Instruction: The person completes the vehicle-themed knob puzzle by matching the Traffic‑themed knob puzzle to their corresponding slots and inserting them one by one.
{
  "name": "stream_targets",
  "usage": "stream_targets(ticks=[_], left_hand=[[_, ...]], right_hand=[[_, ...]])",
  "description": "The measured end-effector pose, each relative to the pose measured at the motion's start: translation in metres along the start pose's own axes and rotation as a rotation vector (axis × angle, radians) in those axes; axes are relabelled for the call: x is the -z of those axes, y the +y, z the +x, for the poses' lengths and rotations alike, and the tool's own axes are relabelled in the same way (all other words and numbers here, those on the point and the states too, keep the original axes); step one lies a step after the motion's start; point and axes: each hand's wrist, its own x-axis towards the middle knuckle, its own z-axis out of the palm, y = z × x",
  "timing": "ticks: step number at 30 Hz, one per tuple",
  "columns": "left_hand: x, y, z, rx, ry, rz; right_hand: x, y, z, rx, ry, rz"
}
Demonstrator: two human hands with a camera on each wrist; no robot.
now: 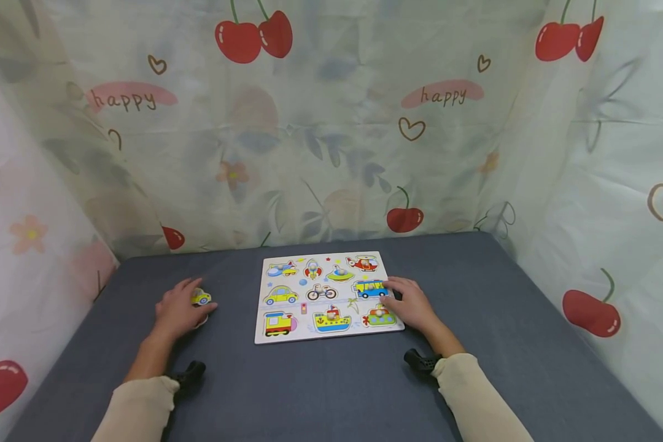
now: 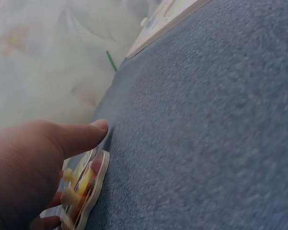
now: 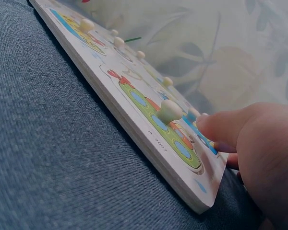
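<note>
A wooden picture-puzzle board with vehicle pictures and small round knobs lies flat on the table. My right hand is at its right edge, with thumb and fingertips right at the end of the blue and yellow bus piece. In the right wrist view the thumb lies close beside the bus knob; the green submarine piece sits nearer. Left of the board, my left hand reaches over loose knobbed pieces, among them a yellow car piece. Its thumb is stretched out above a red and yellow piece.
A dark grey cloth covers the table. Patterned curtains with cherries and hearts hang behind it and along both sides. Black wrist straps sit below each hand, next to the pale sleeves.
</note>
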Motion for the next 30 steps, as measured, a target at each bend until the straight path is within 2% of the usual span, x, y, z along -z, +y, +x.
stream_targets(ticks=[6, 16, 21, 30], left_hand=[[0.003, -0.005, 0.001, 0.014, 0.069, 0.011], [0.004, -0.012, 0.003, 0.024, 0.168, -0.059], [0.002, -0.013, 0.004, 0.051, 0.215, -0.098], [0.001, -0.014, 0.006, 0.128, 0.212, -0.12]], right_hand=[[0.0, -0.001, 0.001, 0.002, -0.002, -0.006], [0.001, -0.001, 0.0, 0.008, -0.004, -0.004], [0.001, 0.0, 0.0, 0.004, -0.008, -0.001], [-0.001, 0.0, 0.0, -0.007, -0.013, -0.002]])
